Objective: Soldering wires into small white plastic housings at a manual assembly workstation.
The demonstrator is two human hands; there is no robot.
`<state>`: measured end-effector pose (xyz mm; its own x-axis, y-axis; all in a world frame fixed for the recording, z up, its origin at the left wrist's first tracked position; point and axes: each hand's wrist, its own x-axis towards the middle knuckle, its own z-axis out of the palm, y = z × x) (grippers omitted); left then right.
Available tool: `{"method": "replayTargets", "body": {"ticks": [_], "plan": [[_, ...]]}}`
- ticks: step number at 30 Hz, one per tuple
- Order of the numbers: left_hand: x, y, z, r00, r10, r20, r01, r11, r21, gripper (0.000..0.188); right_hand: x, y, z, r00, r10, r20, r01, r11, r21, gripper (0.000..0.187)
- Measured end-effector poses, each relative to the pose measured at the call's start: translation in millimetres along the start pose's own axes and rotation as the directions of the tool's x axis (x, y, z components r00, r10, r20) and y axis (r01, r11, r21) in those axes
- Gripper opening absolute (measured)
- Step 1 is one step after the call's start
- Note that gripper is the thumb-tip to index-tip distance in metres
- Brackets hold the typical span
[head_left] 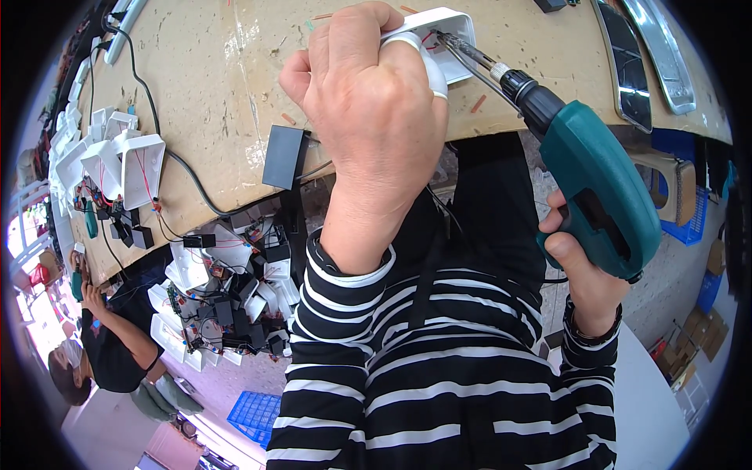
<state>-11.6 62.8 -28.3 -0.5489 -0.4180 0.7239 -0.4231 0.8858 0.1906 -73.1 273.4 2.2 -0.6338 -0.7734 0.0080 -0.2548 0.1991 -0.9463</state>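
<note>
My left hand (376, 110) is closed around a white plastic housing (458, 23) at the table's near edge, its open side facing right. Thin red wires show inside the housing. My right hand (583, 266) grips a green soldering gun (599, 184) by its handle, fingers around the trigger area. The gun's metal tip reaches into the housing, close to the red wires; whether it touches them I cannot tell. Beside my left wrist a black box (285, 156) with a dark cable lies on the table edge. My left fingertips are hidden behind the hand.
White housings with red wires (113, 160) crowd the table's left side. Below lies a heap of wired housings and black boxes (223, 301). A black cable (188, 172) crosses the table (211, 63). Dark and silver panels (627, 70) lie right. Another person (117, 345) works at far left.
</note>
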Motion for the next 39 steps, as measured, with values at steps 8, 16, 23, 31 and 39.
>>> {"method": "replayTargets", "body": {"ticks": [8, 16, 23, 31, 39], "plan": [[-0.6, -0.1, 0.8, 1.000, 0.012, -0.011, -0.012, 1.000, 0.013, 0.008, 3.7, -7.0, 9.8, 0.986, 0.068, -0.155, -0.059, 0.997, 0.058, 0.035], [0.1, 1.1, 0.6, 1.000, -0.002, -0.005, 0.002, 1.000, 0.000, 0.007, -1.0, 1.4, 1.4, 1.000, 0.012, -0.024, -0.012, 1.000, 0.011, 0.061], [5.3, -14.1, 53.5, 0.733, -0.076, -0.676, -0.382, 0.777, -0.501, 0.007, -3.2, 0.4, 3.1, 0.999, 0.035, -0.015, -0.034, 0.997, 0.070, 0.064], [9.0, -13.9, 49.8, 0.721, -0.042, -0.691, -0.401, 0.788, -0.466, 0.006, -1.9, 0.8, 3.7, 1.000, 0.016, 0.006, -0.016, 0.999, 0.047, 0.064], [0.6, 0.8, 0.4, 1.000, -0.001, -0.010, 0.001, 1.000, 0.000, 0.007, 3.0, -1.0, 10.9, 0.991, 0.016, -0.135, -0.003, 0.995, 0.095, 0.044]]}}
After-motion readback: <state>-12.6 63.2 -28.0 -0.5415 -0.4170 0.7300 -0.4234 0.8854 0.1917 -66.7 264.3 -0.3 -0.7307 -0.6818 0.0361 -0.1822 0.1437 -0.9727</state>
